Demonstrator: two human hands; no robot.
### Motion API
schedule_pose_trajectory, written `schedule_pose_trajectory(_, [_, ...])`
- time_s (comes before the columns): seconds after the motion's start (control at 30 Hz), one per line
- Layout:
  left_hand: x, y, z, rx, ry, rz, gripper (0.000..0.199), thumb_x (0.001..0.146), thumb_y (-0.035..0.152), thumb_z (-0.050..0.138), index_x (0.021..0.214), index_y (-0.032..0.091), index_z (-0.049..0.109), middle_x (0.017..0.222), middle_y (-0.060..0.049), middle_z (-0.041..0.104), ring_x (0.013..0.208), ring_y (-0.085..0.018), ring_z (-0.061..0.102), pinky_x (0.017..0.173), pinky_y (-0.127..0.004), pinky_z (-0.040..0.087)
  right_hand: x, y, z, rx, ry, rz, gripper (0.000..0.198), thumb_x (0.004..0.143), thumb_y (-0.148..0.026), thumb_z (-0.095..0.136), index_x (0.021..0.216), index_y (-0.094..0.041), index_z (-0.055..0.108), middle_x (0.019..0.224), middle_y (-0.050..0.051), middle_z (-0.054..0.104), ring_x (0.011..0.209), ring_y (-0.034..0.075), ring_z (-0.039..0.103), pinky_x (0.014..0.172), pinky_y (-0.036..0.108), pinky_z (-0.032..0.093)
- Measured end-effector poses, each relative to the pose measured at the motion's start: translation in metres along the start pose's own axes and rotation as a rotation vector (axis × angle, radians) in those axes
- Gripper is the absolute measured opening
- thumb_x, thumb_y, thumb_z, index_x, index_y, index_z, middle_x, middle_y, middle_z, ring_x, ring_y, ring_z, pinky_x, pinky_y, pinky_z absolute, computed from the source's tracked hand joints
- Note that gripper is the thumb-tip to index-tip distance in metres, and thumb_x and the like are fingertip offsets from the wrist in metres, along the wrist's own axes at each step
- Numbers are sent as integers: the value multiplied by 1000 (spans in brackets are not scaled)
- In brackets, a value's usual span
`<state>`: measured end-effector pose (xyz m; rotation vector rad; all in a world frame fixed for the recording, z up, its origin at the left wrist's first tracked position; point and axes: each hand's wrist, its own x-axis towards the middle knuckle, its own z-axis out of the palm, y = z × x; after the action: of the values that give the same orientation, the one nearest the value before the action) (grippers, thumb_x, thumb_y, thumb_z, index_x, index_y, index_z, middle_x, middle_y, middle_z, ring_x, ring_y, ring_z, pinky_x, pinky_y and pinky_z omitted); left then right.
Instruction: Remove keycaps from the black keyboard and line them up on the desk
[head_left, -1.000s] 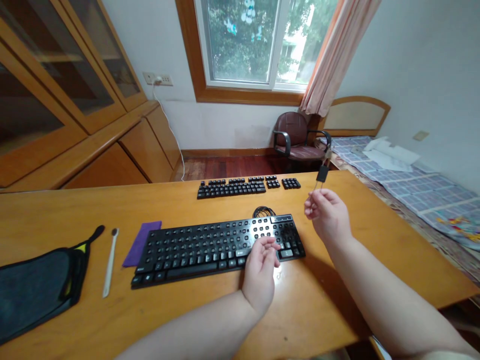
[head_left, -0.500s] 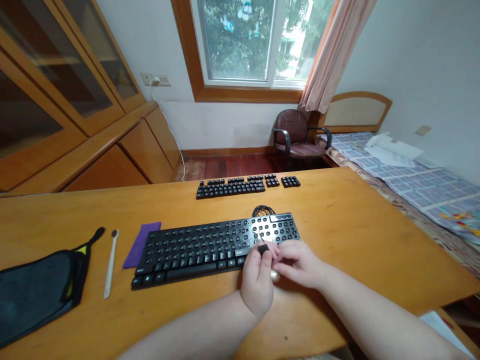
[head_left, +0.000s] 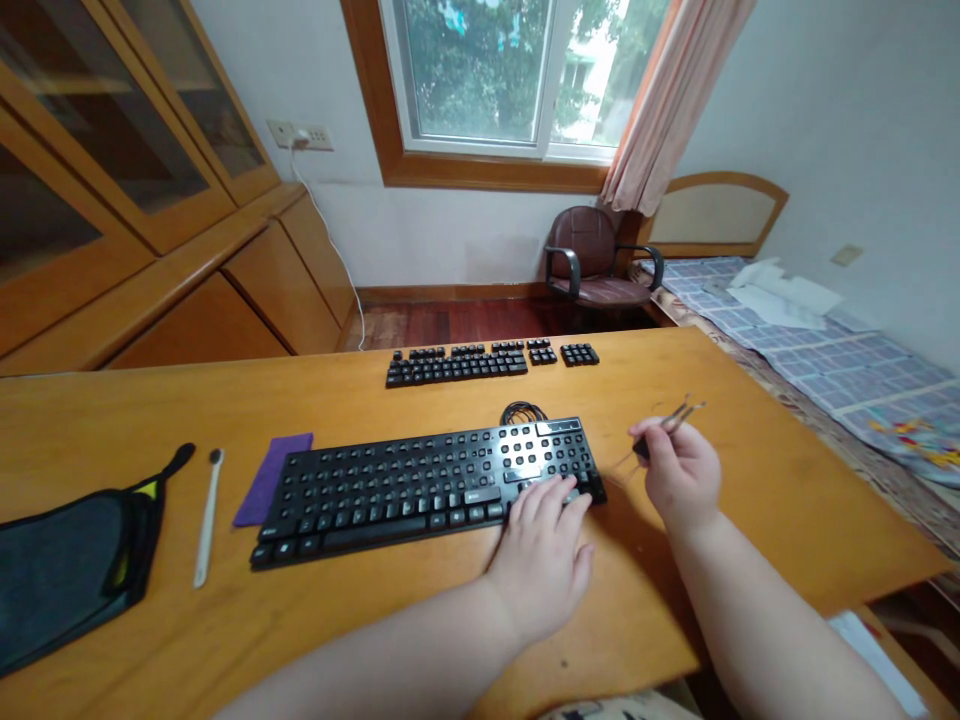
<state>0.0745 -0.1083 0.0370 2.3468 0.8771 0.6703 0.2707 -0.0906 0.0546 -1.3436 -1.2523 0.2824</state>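
Observation:
A black keyboard (head_left: 390, 490) lies on the desk, most of its keycaps off; the bottom row and some others still sit on it. My left hand (head_left: 544, 545) rests flat over its lower right part, fingers spread. To the right of the keyboard, my right hand (head_left: 684, 475) is raised above the desk, closed round a wire keycap puller (head_left: 681, 411) with a dark body and thin wire prongs. Its fingers partly hide the tool. Behind the keyboard, loose black keycaps (head_left: 457, 368) stand in rows, and a coiled black cable (head_left: 523, 412) touches the keyboard's back edge.
A purple cloth (head_left: 271, 480) lies partly under the keyboard's left end. Further left are a brush (head_left: 208, 520) with a pale handle and a black pouch (head_left: 67, 570). Beyond the wooden desk (head_left: 750, 450) stand a chair (head_left: 592, 255) and a bed (head_left: 817, 350).
My hands have parted. The right hand has moved right and up with the keycap puller, while the left has opened and come down on the keyboard. The view has tilted slightly down.

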Motion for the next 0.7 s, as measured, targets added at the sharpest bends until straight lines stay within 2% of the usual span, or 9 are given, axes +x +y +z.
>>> schedule_pose_trajectory(0.03, [-1, 0, 3, 57, -21, 7, 49, 80, 23, 53, 128, 19, 46, 138, -13, 42, 129, -29, 32, 108, -50, 22, 5, 6, -3, -37, 45, 31, 20, 85, -35, 54, 79, -19, 65, 64, 2, 59, 50, 11, 51, 46, 22, 41])
schedule_pose_trajectory(0.1, [-3, -2, 8, 151, -56, 10, 52, 81, 26, 53, 132, 21, 43, 143, -13, 36, 134, -30, 25, 109, -51, 17, 13, 14, -5, -113, 15, 14, 20, 82, -37, 59, 81, -19, 66, 68, 3, 63, 57, 13, 56, 52, 25, 45])
schedule_pose_trajectory(0.2, [-3, -9, 14, 264, -79, -14, 54, 82, 27, 53, 134, 23, 41, 146, -15, 30, 136, -34, 20, 108, -54, 17, 18, 13, -4, -219, -187, -71, 20, 81, -38, 59, 81, -20, 67, 74, 5, 66, 69, 17, 61, 65, 30, 49])
schedule_pose_trajectory(0.27, [1, -14, 15, 318, -112, -5, 50, 84, 22, 50, 134, 26, 42, 145, -14, 32, 135, -33, 24, 107, -53, 19, 17, 8, 0, -274, -322, -95, 20, 82, -37, 58, 79, -20, 67, 69, 4, 65, 66, 17, 61, 65, 29, 48])
schedule_pose_trajectory(0.37, [7, -18, 13, 385, -136, -9, 46, 87, 15, 42, 132, 28, 44, 142, -13, 38, 131, -28, 34, 105, -51, 24, 16, 3, 4, -318, -413, -78, 23, 84, -37, 55, 74, -19, 65, 60, 2, 62, 61, 16, 59, 61, 27, 46])
schedule_pose_trajectory(0.53, [12, -18, 9, 460, -122, -97, 46, 89, 13, 36, 132, 28, 43, 139, -10, 44, 127, -26, 38, 92, -47, 39, 17, 5, 6, -313, -397, 26, 28, 86, -42, 51, 74, -18, 62, 58, 2, 61, 56, 15, 58, 57, 26, 45])
schedule_pose_trajectory(0.7, [8, -15, 9, 530, -93, -185, 45, 89, 21, 42, 133, 29, 42, 139, -10, 44, 127, -28, 37, 91, -47, 39, 13, 14, 12, -281, -295, 149, 32, 84, -46, 53, 72, -17, 59, 50, 1, 57, 46, 15, 56, 50, 25, 43])
